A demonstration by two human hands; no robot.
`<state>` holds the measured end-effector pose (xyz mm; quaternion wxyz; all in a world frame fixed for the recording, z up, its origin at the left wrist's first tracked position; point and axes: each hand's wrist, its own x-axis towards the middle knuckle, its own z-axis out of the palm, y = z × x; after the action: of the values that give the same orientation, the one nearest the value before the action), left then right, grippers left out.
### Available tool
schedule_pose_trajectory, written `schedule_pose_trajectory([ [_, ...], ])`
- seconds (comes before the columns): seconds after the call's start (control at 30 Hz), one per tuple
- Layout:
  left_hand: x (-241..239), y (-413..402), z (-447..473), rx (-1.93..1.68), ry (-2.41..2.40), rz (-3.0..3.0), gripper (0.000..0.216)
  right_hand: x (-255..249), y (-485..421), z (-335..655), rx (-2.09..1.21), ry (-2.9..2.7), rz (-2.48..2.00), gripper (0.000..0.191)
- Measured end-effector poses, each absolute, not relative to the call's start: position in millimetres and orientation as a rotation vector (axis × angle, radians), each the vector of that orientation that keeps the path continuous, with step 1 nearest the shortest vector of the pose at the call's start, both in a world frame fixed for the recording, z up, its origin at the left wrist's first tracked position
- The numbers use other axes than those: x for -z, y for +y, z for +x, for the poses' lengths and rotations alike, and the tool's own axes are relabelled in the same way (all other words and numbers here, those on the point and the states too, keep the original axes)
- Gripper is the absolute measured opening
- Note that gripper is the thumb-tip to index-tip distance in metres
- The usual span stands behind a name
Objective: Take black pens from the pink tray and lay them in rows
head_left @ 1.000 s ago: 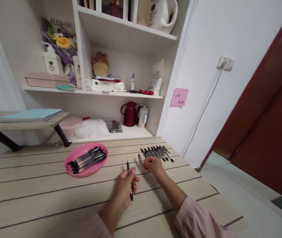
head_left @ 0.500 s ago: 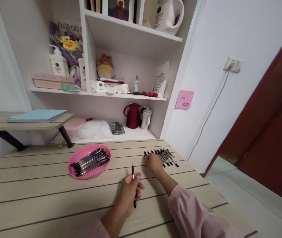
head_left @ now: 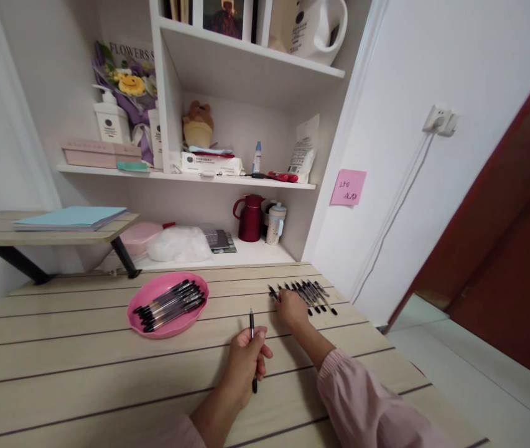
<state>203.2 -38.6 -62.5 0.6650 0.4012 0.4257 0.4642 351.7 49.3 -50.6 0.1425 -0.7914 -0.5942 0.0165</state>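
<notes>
My left hand (head_left: pixel 245 358) is closed around a black pen (head_left: pixel 252 323), its bare tip pointing up and away and its black end showing below my palm. At the left end of a row of pens (head_left: pixel 314 294) on the table, my right hand (head_left: pixel 293 308) is closed, its fingertips pinching a dark pen (head_left: pixel 273 292). My hand hides part of that pen and of the pens behind it. To the left, a pink scalloped tray (head_left: pixel 139 326) holds several black-ended clear pens (head_left: pixel 172 303) lying side by side.
The striped wooden table (head_left: pixel 106 386) meets a white shelf unit (head_left: pixel 246 180) at the back. A red jug (head_left: pixel 250 218) and a pale cup (head_left: pixel 275 224) stand on its lowest shelf. A small raised stand (head_left: pixel 120 239) bears blue paper (head_left: pixel 71 216) at left.
My right fingers have shifted slightly right and the dark pen beside them now shows tilted and more plainly. My left hand keeps its pen almost unmoved.
</notes>
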Motion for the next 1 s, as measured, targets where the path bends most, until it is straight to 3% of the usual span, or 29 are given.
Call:
schedule_pose_trajectory([
  [0.37,62,-39,203,-1.038,0.961,0.899,0.047,45,37,370,-0.106,-1.741,-2.157,0.02],
  [0.6,62,-37,204,-1.045,0.984,0.911,0.044,48,16,372,-0.113,-1.769,-2.161,0.01],
  [1.0,60,-38,204,-1.038,0.979,0.909,0.044,63,2,353,0.07,-2.123,-2.105,0.021],
])
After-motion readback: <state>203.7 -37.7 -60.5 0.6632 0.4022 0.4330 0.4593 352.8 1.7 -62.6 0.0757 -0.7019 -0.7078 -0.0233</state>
